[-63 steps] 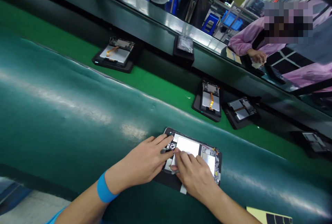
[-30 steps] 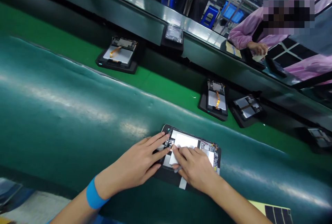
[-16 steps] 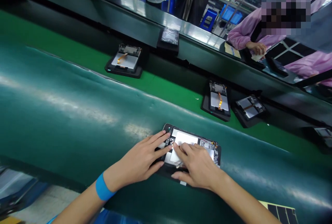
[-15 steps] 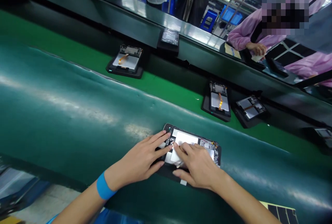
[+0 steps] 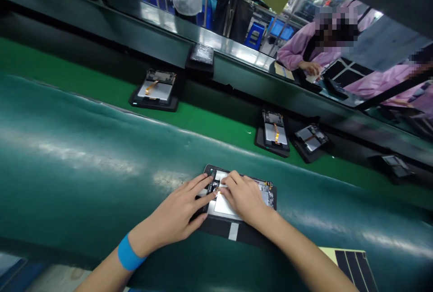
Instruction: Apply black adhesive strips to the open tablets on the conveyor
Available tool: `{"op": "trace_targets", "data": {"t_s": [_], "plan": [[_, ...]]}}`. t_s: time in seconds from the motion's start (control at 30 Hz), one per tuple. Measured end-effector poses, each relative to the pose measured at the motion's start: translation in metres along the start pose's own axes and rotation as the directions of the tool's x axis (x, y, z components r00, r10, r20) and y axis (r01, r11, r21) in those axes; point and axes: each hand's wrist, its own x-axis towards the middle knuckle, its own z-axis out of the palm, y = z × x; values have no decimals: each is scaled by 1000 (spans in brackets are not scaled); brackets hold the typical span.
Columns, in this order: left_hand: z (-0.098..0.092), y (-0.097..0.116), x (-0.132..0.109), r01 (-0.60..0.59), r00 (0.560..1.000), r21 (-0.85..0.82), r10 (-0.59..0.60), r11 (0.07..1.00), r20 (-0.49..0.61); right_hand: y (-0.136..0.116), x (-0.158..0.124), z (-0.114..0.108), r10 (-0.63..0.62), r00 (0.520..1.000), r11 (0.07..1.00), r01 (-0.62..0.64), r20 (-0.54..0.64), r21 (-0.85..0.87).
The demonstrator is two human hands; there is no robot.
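Observation:
An opened tablet (image 5: pixel 268 192) with bare circuit boards and a silver battery lies in a black tray (image 5: pixel 216 227) on the dark green mat. My left hand (image 5: pixel 176 213) rests on the tablet's left end, its fingers stretched flat beside the small board there. My right hand (image 5: pixel 241 195) lies over the middle of the battery, its fingers bent and pressed together near the far left corner. Whatever is under those fingertips is hidden. A strip of white tape (image 5: pixel 233 231) crosses the tray's near edge.
Beyond the mat runs a bright green belt (image 5: pixel 216 122) carrying open tablets (image 5: pixel 156 90) (image 5: pixel 273 133) (image 5: pixel 311 137) (image 5: pixel 394 165). Another unit (image 5: pixel 202 53) sits on the far rail. A person in pink (image 5: pixel 297 50) works opposite. A yellow sheet with black strips (image 5: pixel 350 262) lies at the near right.
My right hand has slid up over the battery toward the tablet's far left corner, and the thin grey tool seen under it earlier no longer shows. My left hand has stayed in place.

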Motion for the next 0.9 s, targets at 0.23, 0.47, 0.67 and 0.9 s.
{"op": "trace_targets", "data": {"t_s": [0.23,0.47,0.67,0.9], "plan": [[3,-9,-7,-28,999,48,29,998,-17,24,-84,-19,152,947,977,-101,-283,188],[7,-2,3,-78,980,94,94,993,-174,62,-225,-20,644,695,761,-540,-320,359],[20,54,36,-357,921,0,352,934,-166,90,-332,-21,891,351,446,-798,-288,405],[65,153,72,-557,743,-312,629,770,228,99,-390,6,953,127,196,-951,-276,238]]}}
